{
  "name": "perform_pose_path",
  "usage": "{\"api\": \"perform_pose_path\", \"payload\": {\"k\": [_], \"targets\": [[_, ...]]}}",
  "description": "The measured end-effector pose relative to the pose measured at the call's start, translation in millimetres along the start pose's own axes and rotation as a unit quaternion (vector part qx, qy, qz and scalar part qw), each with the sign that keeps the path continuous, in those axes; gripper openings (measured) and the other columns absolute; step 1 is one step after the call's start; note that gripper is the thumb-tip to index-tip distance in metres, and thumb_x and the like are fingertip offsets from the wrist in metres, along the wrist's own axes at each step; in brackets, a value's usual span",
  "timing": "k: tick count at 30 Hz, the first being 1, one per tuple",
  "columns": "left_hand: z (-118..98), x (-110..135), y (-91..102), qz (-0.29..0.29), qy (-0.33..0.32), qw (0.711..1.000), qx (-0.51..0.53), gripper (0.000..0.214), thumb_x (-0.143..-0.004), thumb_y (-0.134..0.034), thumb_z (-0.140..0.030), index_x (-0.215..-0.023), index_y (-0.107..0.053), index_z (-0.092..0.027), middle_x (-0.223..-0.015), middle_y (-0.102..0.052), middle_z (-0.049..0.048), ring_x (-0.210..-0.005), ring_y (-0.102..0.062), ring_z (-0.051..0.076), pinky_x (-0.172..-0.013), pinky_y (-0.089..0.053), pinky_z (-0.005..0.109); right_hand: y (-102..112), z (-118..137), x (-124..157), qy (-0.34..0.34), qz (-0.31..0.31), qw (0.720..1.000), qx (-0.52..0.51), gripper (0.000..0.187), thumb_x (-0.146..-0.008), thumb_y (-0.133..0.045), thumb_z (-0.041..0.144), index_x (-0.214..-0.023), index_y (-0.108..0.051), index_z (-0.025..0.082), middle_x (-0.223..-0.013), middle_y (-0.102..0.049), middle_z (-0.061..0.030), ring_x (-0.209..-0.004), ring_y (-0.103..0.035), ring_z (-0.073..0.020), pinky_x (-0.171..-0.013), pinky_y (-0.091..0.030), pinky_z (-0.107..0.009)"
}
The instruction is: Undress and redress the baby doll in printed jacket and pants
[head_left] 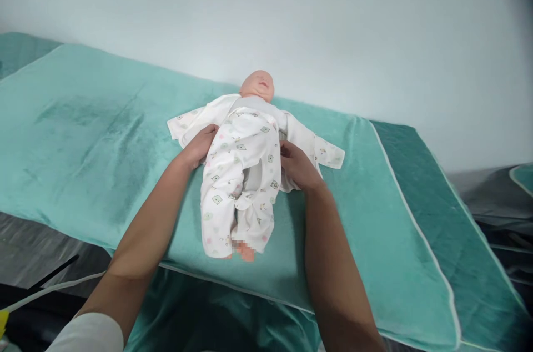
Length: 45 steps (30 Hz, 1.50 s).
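Forearms (141, 235) flanked the doll (255, 86), left hand (200, 146) and right hand (298, 166) beside its trousers (219, 191); whether fingers (288, 153) gripped, I couldn't tell.

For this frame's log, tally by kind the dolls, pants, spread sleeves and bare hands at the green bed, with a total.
Doll: 1
Pants: 1 pair
Sleeves: 2
Hands: 2 (left hand, right hand)
Total: 6

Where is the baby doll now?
In the head view, the doll lies mid-picture on the green cover, between left hand and right hand, head toward the wall.
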State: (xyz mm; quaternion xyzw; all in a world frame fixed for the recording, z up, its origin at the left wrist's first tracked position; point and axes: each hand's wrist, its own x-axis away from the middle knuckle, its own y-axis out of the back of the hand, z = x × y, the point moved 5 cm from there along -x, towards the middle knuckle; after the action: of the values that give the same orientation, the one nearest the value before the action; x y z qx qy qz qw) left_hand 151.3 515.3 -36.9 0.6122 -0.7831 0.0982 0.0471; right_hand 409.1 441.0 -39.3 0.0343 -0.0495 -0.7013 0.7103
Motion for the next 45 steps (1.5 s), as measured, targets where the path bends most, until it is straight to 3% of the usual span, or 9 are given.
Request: {"api": "perform_pose_path", "payload": {"k": [3,6,12,20,25,29,33,38,45], "targets": [[6,2,-6.9,0.05,0.069,0.994,0.073,0.027,-0.078,-0.08,-0.036,-0.099,-0.071,-0.022,-0.086,-0.076,0.0039,-0.08,-0.071,0.022,-0.078,-0.059,0.037,-4,-1,0,-0.009,-0.015,1.0,-0.021,0.025,-0.075,-0.081,0.038,-0.089,-0.068,0.023,-0.085,-0.071,0.0009,-0.078,-0.061,-0.0178,-0.075,-0.054,-0.035],[6,3,-11.8,0.087,0.072,0.986,0.119,0.031,-0.079,-0.08,-0.037,-0.104,-0.075,-0.021,-0.095,-0.08,0.0069,-0.093,-0.075,0.026,-0.089,-0.061,0.042,-10,1,-2,0.009,-0.068,0.997,-0.042,0.024,-0.075,-0.08,0.042,-0.083,-0.067,0.024,-0.081,-0.07,0.0007,-0.079,-0.063,-0.0195,-0.073,-0.054,-0.035],[8,3,-14.5,0.085,0.104,0.975,0.179,0.035,-0.082,-0.071,-0.041,-0.107,-0.077,-0.017,-0.098,-0.082,0.0092,-0.106,-0.076,0.032,-0.099,-0.062,0.046,-17,6,-9,-0.002,-0.179,0.982,-0.055,0.032,-0.071,-0.082,0.048,-0.081,-0.064,0.025,-0.073,-0.066,0.0019,-0.076,-0.061,-0.0193,-0.072,-0.055,-0.036],[1,7,-20.0,0.082,0.066,0.981,0.161,0.044,-0.086,-0.067,-0.048,-0.119,-0.074,-0.021,-0.103,-0.081,0.0082,-0.111,-0.074,0.033,-0.1,-0.061,0.049,-18,8,-19,-0.004,-0.12,0.987,-0.109,0.036,-0.075,-0.077,0.055,-0.093,-0.065,0.027,-0.091,-0.073,-0.0026,-0.092,-0.069,-0.0254,-0.081,-0.059,-0.043],[-3,6,-21.0,0.106,0.055,0.977,0.178,0.059,-0.09,-0.057,-0.068,-0.123,-0.072,-0.022,-0.112,-0.079,0.0103,-0.121,-0.07,0.034,-0.105,-0.058,0.05,-11,0,-23,0.017,-0.167,0.981,-0.096,0.028,-0.08,-0.069,0.048,-0.097,-0.063,0.027,-0.089,-0.073,-0.0021,-0.089,-0.069,-0.0255,-0.08,-0.059,-0.044],[4,-1,-20.0,0.102,0.068,0.977,0.176,0.053,-0.087,-0.065,-0.061,-0.119,-0.073,-0.021,-0.11,-0.08,0.0116,-0.116,-0.071,0.034,-0.103,-0.058,0.05,-7,-1,-23,0.028,-0.19,0.978,-0.076,0.019,-0.084,-0.06,0.043,-0.092,-0.06,0.026,-0.085,-0.071,-0.0022,-0.085,-0.067,-0.0236,-0.078,-0.057,-0.042],[3,-1,-20.5,0.076,0.037,0.985,0.148,0.048,-0.084,-0.069,-0.063,-0.105,-0.074,-0.02,-0.099,-0.079,0.0101,-0.103,-0.073,0.03,-0.095,-0.058,0.045,-4,5,-17,0.025,-0.201,0.978,-0.048,0.019,-0.084,-0.062,0.044,-0.088,-0.06,0.025,-0.083,-0.069,-0.0018,-0.086,-0.064,-0.0225,-0.077,-0.056,-0.039],[-4,2,-11.4,-0.022,-0.045,0.997,0.053,0.03,-0.083,-0.074,-0.047,-0.077,-0.059,-0.022,-0.076,-0.063,-0.0009,-0.077,-0.061,0.017,-0.076,-0.052,0.031,-4,9,-17,0.029,-0.195,0.977,-0.081,0.028,-0.083,-0.069,0.051,-0.085,-0.059,0.026,-0.079,-0.064,0.0007,-0.078,-0.06,-0.0191,-0.074,-0.055,-0.035],[-14,-8,-7.4,-0.069,-0.177,0.979,-0.076,0.016,-0.091,-0.062,-0.038,-0.095,-0.062,-0.022,-0.1,-0.067,0.0021,-0.096,-0.06,0.018,-0.092,-0.048,0.031,3,12,-35,0.09,-0.173,0.978,-0.067,0.027,-0.081,-0.073,0.048,-0.088,-0.061,0.026,-0.083,-0.063,0.0028,-0.078,-0.059,-0.0163,-0.075,-0.053,-0.032]]}}
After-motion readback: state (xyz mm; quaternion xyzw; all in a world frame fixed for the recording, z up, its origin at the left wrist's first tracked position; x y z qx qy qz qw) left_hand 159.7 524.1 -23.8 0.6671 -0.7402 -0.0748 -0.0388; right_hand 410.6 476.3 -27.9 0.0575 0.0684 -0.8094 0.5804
